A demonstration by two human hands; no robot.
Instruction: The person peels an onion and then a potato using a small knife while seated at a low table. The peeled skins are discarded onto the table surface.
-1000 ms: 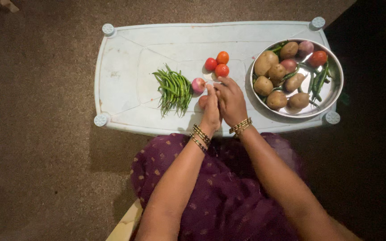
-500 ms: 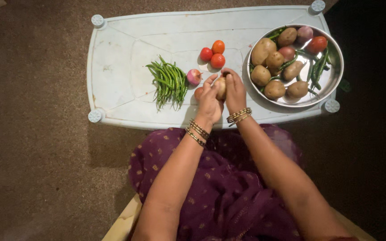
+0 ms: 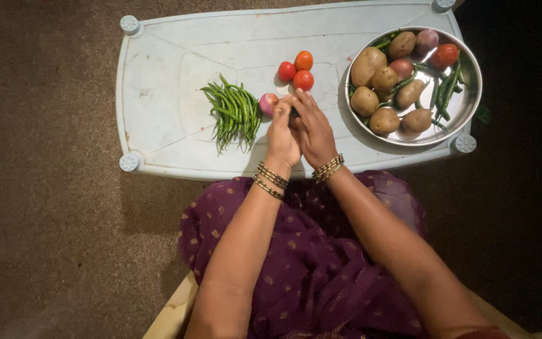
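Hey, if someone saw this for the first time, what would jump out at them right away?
Probably the two hands meeting mid-table, the left hand and right hand pressed together beside a pink onion; whatever they hold is hidden. Next, three red tomatoes just beyond them and a bunch of green chillies to their left. At the right edge, a steel plate holds potatoes and other vegetables.

3 tomatoes (image 3: 296, 70) on the table, 6 potatoes (image 3: 384, 80) in the plate
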